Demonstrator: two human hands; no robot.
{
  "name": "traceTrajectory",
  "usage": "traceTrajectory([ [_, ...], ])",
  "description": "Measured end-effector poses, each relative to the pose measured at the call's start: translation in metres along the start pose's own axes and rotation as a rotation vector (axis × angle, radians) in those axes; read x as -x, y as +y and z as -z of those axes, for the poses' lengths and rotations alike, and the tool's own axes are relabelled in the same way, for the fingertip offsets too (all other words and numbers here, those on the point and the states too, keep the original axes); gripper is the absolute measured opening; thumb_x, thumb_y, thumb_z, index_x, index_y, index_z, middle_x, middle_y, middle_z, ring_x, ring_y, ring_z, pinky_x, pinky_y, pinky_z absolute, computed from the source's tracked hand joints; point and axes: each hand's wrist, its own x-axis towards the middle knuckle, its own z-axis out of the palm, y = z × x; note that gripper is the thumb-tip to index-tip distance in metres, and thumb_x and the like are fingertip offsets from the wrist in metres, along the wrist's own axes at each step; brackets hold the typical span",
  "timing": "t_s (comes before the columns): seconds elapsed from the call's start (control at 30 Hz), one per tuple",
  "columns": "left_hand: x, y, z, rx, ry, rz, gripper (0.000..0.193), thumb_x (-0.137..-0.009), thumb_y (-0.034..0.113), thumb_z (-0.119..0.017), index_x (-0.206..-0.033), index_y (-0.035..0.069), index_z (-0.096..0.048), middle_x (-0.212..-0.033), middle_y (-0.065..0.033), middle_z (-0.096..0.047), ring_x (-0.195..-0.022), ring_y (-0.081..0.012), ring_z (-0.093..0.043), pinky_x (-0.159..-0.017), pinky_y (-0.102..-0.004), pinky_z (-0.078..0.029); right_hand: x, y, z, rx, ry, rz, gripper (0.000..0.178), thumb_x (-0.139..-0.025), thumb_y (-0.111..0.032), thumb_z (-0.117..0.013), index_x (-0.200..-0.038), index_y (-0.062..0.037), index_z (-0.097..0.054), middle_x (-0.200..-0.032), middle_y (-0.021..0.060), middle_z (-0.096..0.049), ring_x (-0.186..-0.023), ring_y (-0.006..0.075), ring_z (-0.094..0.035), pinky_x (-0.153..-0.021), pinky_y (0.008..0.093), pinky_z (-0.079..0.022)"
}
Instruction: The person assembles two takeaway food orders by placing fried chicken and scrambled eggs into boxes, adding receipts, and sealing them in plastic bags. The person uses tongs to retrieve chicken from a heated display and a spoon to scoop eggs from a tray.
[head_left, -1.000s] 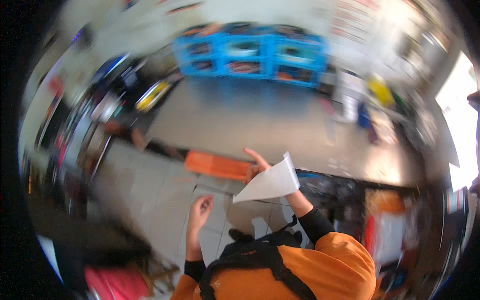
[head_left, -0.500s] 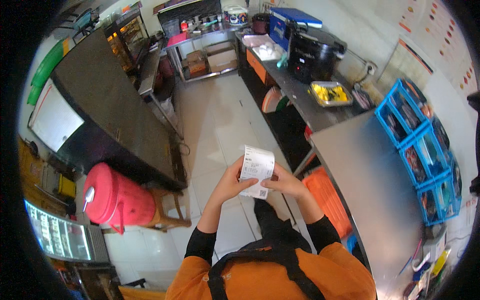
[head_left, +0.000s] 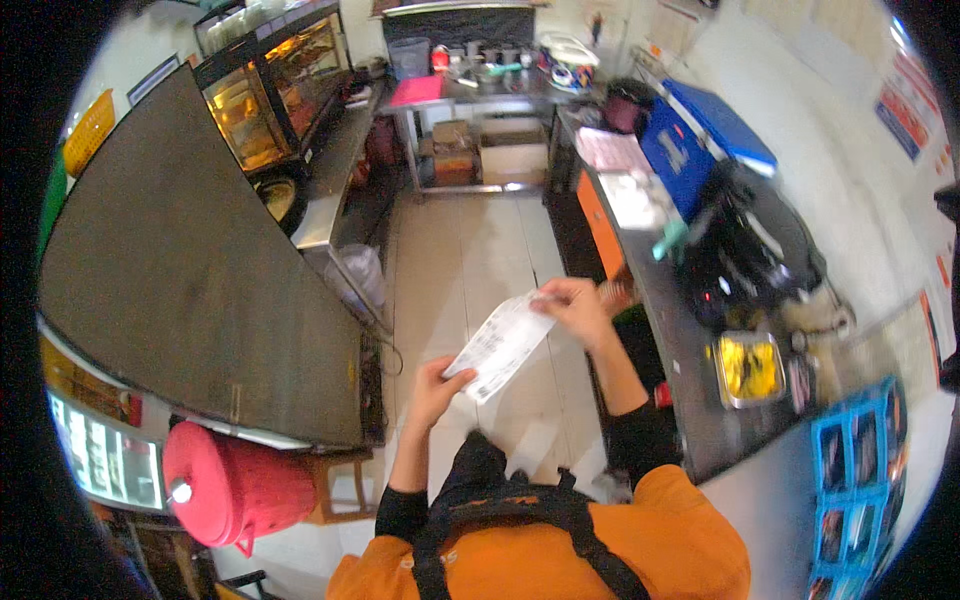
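Note:
A long white printed paper receipt (head_left: pixel 500 350) is stretched slantwise between my hands, in front of my body and above the tiled floor. My left hand (head_left: pixel 437 388) pinches its lower left end, the thumb lying on top of the print. At the upper right end, my right hand (head_left: pixel 578 308) grips the paper between thumb and fingers, and that end curls a little. The print is blurred.
To the right runs a dark counter (head_left: pixel 665 330) with a metal tray of yellow food (head_left: pixel 750 370), a black cooker (head_left: pixel 745 255) and a blue cooler box (head_left: pixel 700 140). A red drink barrel (head_left: pixel 235 480) stands at the left, beside a tall dark cabinet (head_left: pixel 200 270).
My hands have moved apart, the right one up and to the right, the left slightly down and left. The receipt is now drawn out lengthwise. My view has shifted forward along the aisle.

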Motion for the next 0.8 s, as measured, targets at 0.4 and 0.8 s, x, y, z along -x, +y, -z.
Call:
traceTrajectory([
  [0.4,-0.312,-0.069,0.164,0.221,0.164,0.228,0.019,-0.084,0.015,-0.066,-0.085,-0.004,-0.068,-0.068,-0.0017,-0.063,-0.055,-0.0061,-0.054,-0.048,-0.0209,-0.040,-0.353,0.126,-0.046,-0.020,0.014,-0.106,0.017,-0.076,-0.011,-0.074,-0.086,0.0007,-0.067,-0.077,0.0049,-0.068,-0.069,0.0076,-0.060,-0.063,0.0226,-0.047],
  [0.8,-0.759,-0.105,0.175,-0.085,-0.395,0.096,0.030,-0.085,0.027,-0.066,-0.095,-0.001,-0.066,-0.082,-0.0065,-0.068,-0.071,-0.0131,-0.063,-0.062,-0.0265,-0.051,-0.730,0.136,0.097,0.270,0.116,0.053,0.014,-0.078,-0.005,-0.068,-0.090,0.0018,-0.065,-0.079,0.0036,-0.065,-0.073,0.0076,-0.060,-0.067,0.0224,-0.049],
])
